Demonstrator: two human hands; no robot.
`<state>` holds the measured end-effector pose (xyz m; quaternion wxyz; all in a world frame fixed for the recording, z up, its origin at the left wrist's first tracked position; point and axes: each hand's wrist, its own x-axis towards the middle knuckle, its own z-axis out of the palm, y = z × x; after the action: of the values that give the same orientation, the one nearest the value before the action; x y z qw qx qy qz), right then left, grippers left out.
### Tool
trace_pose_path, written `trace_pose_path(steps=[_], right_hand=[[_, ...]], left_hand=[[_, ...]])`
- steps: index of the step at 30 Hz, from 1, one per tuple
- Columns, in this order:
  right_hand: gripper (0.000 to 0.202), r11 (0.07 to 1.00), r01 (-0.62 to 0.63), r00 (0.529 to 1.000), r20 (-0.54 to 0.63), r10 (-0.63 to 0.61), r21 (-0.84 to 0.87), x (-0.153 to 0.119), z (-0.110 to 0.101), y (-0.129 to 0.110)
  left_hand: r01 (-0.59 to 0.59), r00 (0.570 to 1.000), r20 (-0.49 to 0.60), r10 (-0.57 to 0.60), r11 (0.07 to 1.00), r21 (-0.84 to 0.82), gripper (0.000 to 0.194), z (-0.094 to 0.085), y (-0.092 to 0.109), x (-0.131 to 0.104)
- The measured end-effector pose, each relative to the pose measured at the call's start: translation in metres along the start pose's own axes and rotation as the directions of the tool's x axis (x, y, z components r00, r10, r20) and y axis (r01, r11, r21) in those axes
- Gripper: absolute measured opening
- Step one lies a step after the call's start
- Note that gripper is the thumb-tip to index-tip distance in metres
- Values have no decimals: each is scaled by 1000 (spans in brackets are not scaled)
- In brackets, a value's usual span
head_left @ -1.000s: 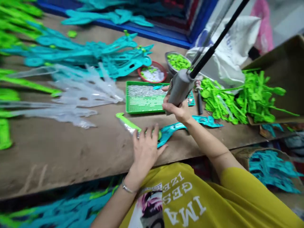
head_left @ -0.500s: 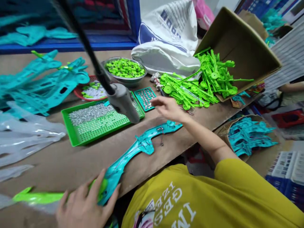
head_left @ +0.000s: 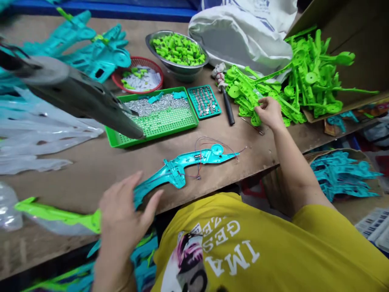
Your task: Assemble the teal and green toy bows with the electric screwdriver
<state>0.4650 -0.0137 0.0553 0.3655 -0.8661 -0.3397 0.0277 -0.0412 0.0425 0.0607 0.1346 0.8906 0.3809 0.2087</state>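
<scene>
A turquoise plastic shell (head_left: 175, 172), shaped like a toy bow or gun half, lies along the bench's front with thin red and dark wires across it. My left hand (head_left: 121, 211) straddles its near end, thumb on one side and fingers on the other; the palm hides that end. Left of this hand a lime-green plastic strip (head_left: 57, 215) sticks out. My right hand (head_left: 270, 113) is at the edge of a heap of lime-green plastic parts (head_left: 273, 95), thumb and forefinger pinched together. What is between those fingertips cannot be made out.
A grey powered screwdriver (head_left: 82, 95) hangs over the green basket (head_left: 167, 132) of metal bits. Beyond are a small turquoise tray (head_left: 219, 111), a black-handled tool (head_left: 227, 106), a red basket (head_left: 161, 77) and a steel bowl (head_left: 185, 69). A tilted carton (head_left: 358, 32) stands right.
My right hand has gone from beside the small tray rightward to the lime-green heap, its fingers now pinched. My left hand stays at the shell's near end. The view has shifted.
</scene>
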Motion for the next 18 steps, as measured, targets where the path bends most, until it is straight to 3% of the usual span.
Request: trace_pose_path(steps=[2,4,8,11,15,18], right_hand=[[23,1000,17,999,-37,-17,13,0,-1,-3],[26,998,53,996,-70,-51,34,-4,-6,-6],[21,981,176,984,19,-178,83,-29,-18,-16],[23,955,276,949,126,-289,107,-58,-25,-23],[22,927,354,909,187,-372,123,-89,-30,-26],[17,922,370,898,212,-386,115,-103,-31,-25]], left_hand=[[-62,998,-14,61,997,-51,54,21,26,27],[-67,998,-16,66,996,-53,49,43,50,55],[-27,996,88,23,999,44,66,77,85,106],[-45,980,198,23,993,106,57,95,98,133],[-184,939,316,134,974,131,24,109,105,152],[-304,880,402,252,950,69,25,116,106,161]])
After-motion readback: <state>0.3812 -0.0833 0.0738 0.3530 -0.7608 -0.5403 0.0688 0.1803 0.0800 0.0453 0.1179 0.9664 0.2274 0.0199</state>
